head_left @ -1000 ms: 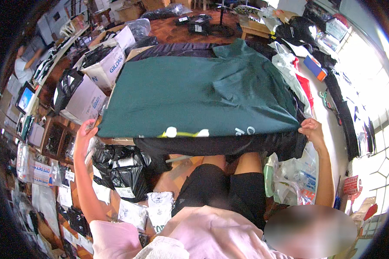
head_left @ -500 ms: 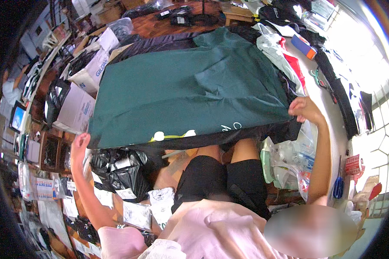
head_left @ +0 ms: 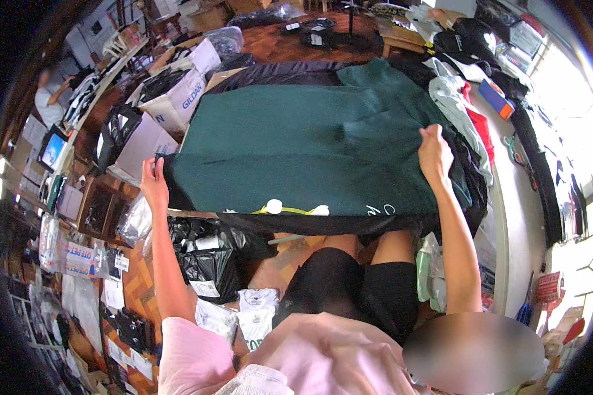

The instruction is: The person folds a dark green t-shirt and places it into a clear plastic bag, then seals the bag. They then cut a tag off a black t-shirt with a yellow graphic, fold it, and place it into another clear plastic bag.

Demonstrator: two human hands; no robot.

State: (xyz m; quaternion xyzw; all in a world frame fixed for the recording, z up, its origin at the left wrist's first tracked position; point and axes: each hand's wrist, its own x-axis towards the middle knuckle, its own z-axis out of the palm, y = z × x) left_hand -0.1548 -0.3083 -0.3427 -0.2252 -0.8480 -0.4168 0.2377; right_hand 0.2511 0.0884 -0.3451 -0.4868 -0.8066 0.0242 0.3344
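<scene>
A dark green shirt lies spread flat over a work surface in front of me, with a small white and yellow flower print near its front edge. My left hand pinches the shirt's near left corner. My right hand grips the fabric at the shirt's right side, lifted a little above the surface. A black cloth hangs under the shirt along the near edge.
Open cardboard boxes with black bags stand to the left. Black plastic bags and white packets lie on the wooden floor by my legs. Clothes pile up on the white counter at right. Another person stands far left.
Both hands have moved up along the shirt's sides, away from me. The right hand has carried its edge inward over the shirt.
</scene>
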